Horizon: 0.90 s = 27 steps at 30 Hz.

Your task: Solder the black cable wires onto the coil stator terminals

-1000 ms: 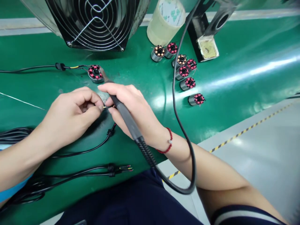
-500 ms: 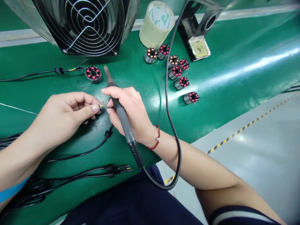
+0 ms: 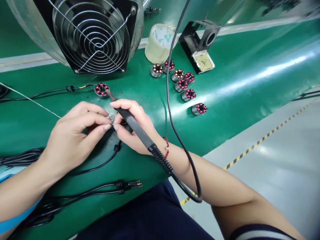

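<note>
My right hand (image 3: 135, 123) grips a soldering iron (image 3: 138, 130), its tip up and left beside a motor stator (image 3: 101, 90) with red windings. A ring-like part shows partly at my right fingertips, mostly hidden. Fingers of my left hand (image 3: 77, 136) are pinched on a thin wire (image 3: 113, 124) just left of my right fingertips. A pale thin strand (image 3: 32, 100), like solder wire, runs from the left edge to behind my left hand. Below my hands, a black cable (image 3: 100, 165) with a grommet leads up toward my fingers; its end is hidden.
A fan (image 3: 98, 46) with a wire guard stands at the back. Beside it are a tape roll (image 3: 157, 46), several stators (image 3: 182, 85) and an iron stand (image 3: 200, 46) with a sponge. Cables (image 3: 100, 190) with bared ends lie near the front edge. The iron's cord (image 3: 172, 116) loops over my right forearm.
The view has shifted. My left fingers have moved closer to my right fingertips, and the yellow wire end in their pinch no longer shows. The iron lies flatter, its tip nearer the stator.
</note>
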{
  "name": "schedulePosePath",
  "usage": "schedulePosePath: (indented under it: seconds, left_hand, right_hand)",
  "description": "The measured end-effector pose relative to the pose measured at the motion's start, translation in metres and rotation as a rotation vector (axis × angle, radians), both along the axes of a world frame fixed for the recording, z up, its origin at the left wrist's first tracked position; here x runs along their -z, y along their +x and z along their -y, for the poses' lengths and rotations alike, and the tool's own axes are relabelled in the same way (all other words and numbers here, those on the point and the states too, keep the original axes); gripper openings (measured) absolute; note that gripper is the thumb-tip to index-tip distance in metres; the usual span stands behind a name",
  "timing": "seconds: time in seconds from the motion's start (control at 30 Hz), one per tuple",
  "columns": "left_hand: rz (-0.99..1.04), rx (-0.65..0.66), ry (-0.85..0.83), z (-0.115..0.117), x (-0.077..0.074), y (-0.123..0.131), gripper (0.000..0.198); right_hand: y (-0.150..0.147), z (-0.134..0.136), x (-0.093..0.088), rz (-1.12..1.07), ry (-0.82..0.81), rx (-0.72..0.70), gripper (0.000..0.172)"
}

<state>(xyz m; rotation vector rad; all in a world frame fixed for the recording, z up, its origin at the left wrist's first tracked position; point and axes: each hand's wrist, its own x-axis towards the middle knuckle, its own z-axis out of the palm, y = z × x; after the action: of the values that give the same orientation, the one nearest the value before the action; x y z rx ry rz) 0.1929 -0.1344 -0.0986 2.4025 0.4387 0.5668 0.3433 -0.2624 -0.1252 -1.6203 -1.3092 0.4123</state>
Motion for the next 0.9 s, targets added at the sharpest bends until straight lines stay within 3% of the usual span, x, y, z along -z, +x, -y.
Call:
schedulePosePath:
  seconds: [0.33, 0.53, 0.7, 0.9]
  left_hand:
    - [-0.088, 0.068, 0.120, 0.002, -0.004, 0.001, 0.015]
    - [-0.057, 0.066, 0.285, 0.006, -0.007, 0.001, 0.018]
    - [-0.113, -0.010, 0.081, 0.005, -0.010, 0.004, 0.020]
    - [-0.183, -0.085, -0.176, 0.001, -0.007, 0.008, 0.021]
  right_hand:
    - [0.002, 0.001, -0.001, 0.060, -0.019, -0.020, 0.034]
    - [-0.002, -0.001, 0.000, -0.120, -0.001, 0.003, 0.035]
    - [0.009, 0.004, 0.002, -0.051, 0.055, 0.008, 0.033]
    - [0.028, 0.015, 0.000, 0.142, 0.138, -0.024, 0.016]
